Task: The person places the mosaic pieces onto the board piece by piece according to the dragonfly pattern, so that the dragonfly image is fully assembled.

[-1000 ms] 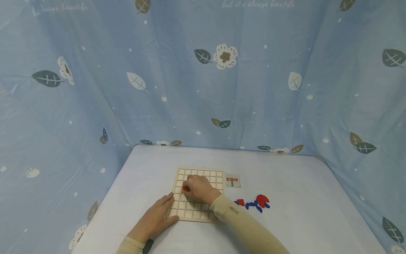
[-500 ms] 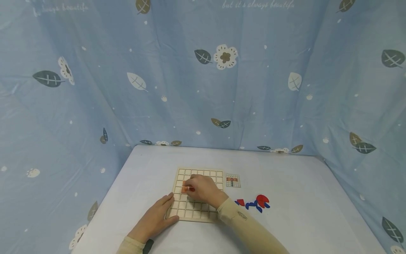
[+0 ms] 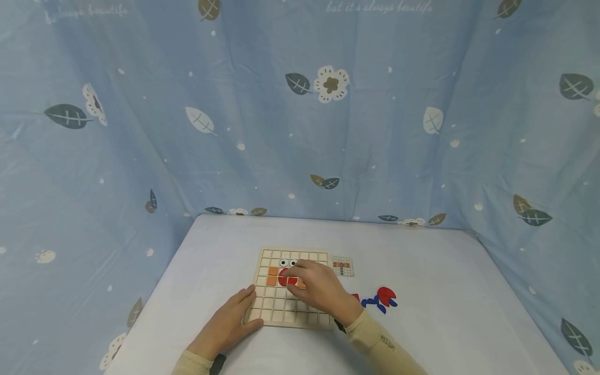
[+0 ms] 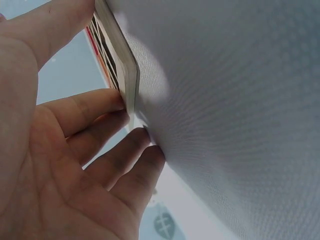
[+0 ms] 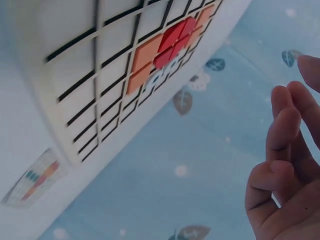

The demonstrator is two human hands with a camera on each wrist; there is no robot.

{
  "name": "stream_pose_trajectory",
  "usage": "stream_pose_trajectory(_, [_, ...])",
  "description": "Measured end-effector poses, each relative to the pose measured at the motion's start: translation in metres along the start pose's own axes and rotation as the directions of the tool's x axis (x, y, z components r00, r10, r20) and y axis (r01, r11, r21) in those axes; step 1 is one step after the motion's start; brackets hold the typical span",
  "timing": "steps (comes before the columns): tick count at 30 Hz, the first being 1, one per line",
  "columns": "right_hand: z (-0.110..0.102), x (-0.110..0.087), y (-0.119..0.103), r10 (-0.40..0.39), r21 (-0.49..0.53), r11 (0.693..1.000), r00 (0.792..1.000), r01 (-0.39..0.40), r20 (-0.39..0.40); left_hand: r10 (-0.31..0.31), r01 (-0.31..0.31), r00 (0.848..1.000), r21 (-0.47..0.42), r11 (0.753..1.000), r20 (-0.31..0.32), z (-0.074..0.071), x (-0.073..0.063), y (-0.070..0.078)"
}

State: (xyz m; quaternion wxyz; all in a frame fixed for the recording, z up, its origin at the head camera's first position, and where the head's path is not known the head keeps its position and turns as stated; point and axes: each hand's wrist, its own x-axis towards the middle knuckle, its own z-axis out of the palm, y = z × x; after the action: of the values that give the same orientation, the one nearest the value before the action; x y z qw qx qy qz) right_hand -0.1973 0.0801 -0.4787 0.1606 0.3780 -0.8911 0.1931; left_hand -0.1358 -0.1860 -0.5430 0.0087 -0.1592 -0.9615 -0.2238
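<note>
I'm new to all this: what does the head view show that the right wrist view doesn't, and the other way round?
Only the head view shows the left hand against the board, and the loose red pieces and blue pieces to the board's right.

Only the right wrist view shows, uncovered, the pair of orange squares nearest the picture card; in the head view, the right hand partly hides them.

Both show the board, card, right hand, eye pieces and patterned curtain.
</note>
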Motion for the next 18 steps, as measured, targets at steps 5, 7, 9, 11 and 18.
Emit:
stream_pose_trajectory(5, [-0.009, -0.019, 0.009, 0.002, 0.005, 1.0, 0.997, -0.002, -0.072, -0.01, 0.01, 1.0, 0.007, 1.0, 0.007, 0.0, 0.0, 0.0])
stream_pose_trajectory(7, [-0.012, -0.027, 0.013, 0.008, 0.001, 1.0, 0.996, -0.008, -0.093, -0.013, 0.013, 1.0, 0.009, 1.0, 0.006, 0.0, 0.0, 0.0])
stream_pose_trajectory(9, [-0.015, -0.037, 0.019, 0.02, -0.001, 1.0, 0.994, -0.02, -0.11, -0.011, 0.011, 1.0, 0.012, 1.0, 0.004, 0.0, 0.0, 0.0])
stream_pose_trajectory(11, [-0.018, -0.047, 0.027, 0.04, -0.003, 0.999, 0.992, -0.04, -0.119, -0.005, 0.005, 1.0, 0.011, 1.0, 0.003, 0.0, 0.0, 0.0])
stream_pose_trajectory(18, [-0.026, -0.09, 0.066, 0.135, 0.003, 0.991, 0.976, -0.137, -0.17, -0.012, 0.012, 1.0, 0.006, 1.0, 0.009, -0.001, 0.0, 0.001])
